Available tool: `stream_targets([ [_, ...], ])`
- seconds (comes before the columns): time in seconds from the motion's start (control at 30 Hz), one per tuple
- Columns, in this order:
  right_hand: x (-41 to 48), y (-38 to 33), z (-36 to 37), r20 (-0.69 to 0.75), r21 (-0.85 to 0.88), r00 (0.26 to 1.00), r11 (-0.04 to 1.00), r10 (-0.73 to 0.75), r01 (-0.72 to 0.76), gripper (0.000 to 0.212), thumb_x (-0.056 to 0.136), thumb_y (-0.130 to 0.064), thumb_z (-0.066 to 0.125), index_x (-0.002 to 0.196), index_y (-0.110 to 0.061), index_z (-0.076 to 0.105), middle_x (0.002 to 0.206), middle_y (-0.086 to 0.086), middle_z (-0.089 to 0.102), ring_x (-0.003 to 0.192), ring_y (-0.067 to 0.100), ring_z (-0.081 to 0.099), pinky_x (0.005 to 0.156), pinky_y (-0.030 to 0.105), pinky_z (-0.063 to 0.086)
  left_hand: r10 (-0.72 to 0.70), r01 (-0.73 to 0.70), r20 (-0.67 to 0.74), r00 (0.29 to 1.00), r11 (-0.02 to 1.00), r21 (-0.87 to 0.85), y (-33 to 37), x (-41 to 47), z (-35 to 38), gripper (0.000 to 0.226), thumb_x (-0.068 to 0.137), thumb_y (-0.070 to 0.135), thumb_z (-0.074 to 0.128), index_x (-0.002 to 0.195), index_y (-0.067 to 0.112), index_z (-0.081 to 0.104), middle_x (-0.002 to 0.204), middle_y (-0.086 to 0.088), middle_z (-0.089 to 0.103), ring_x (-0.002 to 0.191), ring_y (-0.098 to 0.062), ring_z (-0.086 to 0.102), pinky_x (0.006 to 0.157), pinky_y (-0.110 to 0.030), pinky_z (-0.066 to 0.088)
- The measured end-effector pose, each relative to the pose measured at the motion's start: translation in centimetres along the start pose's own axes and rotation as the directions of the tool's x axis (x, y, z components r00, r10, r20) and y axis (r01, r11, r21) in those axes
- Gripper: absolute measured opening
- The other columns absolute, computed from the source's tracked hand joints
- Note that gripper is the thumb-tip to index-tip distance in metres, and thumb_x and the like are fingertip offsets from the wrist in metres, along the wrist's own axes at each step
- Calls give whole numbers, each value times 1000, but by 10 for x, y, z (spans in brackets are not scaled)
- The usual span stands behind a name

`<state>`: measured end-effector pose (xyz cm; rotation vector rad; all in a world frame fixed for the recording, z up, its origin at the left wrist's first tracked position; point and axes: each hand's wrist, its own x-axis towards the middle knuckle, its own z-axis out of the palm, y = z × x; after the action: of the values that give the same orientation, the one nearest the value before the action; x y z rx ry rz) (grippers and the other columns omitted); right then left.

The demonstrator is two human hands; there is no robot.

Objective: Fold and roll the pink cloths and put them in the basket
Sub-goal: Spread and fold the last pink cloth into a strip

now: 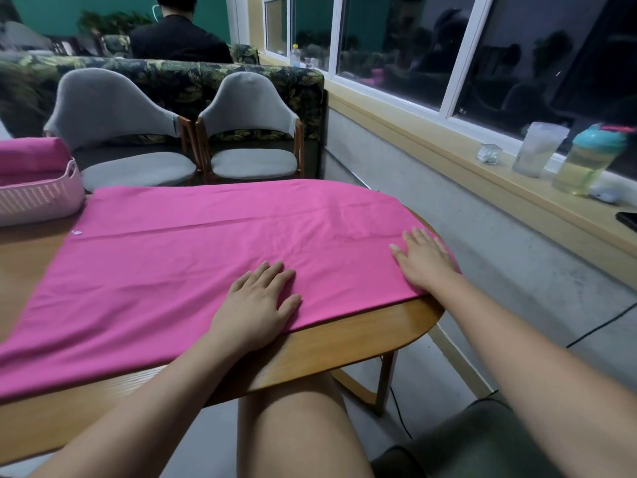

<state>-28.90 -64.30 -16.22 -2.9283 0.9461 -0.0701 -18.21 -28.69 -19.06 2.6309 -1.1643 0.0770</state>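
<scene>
One pink cloth (193,257), apparently folded but not yet rolled, lies flat along the table (344,343) under the open-palmed left hand (256,305) and right hand (424,260), gripping nothing, while a rolled cloth (31,155) already occupies the basket (38,201), far left.

Matt pink cloth (193,257) — smooth, faintly creased; grained, satin-finish wooden table (348,343); slotted pink plastic basket (38,198)

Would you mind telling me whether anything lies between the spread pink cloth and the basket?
Nothing visible does. The left hand and right hand lie flat on the cloth; only bare table separates its far corner from the basket.
</scene>
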Motion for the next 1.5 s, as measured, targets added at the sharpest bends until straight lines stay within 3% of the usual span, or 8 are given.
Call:
stream_targets([
  [0.27,-42,-173,15,18,145,902,893,-432,425,70,109,-59,29,168,-20,21,176,2,15,162,17,7,132,42,7,-83,83,-16,996,996,12,2,-3,-2,75,98,75,26,164,39,25,175,7,18,162,-14,10,130,-42,11],
  [0.43,-52,-190,32,-8,130,915,906,-404,402,71,108,-62,23,168,-25,18,176,-4,10,162,13,5,132,42,5,-222,222,-29,975,975,13,-18,-14,-9,76,99,75,27,164,36,27,175,5,16,162,-16,9,131,-44,9],
  [0.73,-48,-187,36,-19,101,913,908,-407,407,72,107,-64,21,168,-26,17,176,-6,10,162,12,7,132,41,6,-349,351,-48,936,936,30,-80,-59,-32,72,101,72,29,164,36,26,176,6,13,162,-15,7,130,-42,10],
  [0.93,-45,-187,38,-20,78,912,908,-411,411,73,107,-64,20,168,-26,18,176,-6,11,162,12,8,132,42,8,-418,419,-39,908,906,56,-129,-95,-47,83,93,81,17,164,39,25,175,9,13,162,-13,8,130,-42,11],
  [1.03,-45,-187,38,-20,70,910,907,-414,414,74,106,-66,17,168,-26,17,176,-6,10,162,13,8,132,42,9,-459,461,-39,887,885,64,-154,-108,-56,75,100,76,26,165,39,24,176,9,11,162,-12,7,131,-42,10],
  [1.27,-52,-189,33,-14,71,915,912,-403,403,72,107,-64,17,168,-27,16,176,-6,9,162,12,7,132,40,6,-582,586,-66,811,805,92,-208,-140,-70,71,105,68,22,167,33,22,176,1,9,162,-15,9,131,-41,10],
  [1.5,-59,-192,29,1,55,922,921,-386,386,70,108,-62,15,168,-27,16,176,-4,11,162,15,8,132,41,7,-627,626,-36,778,772,110,-210,-145,-76,67,109,56,23,168,25,18,177,-5,4,163,-19,0,131,-44,2],
])
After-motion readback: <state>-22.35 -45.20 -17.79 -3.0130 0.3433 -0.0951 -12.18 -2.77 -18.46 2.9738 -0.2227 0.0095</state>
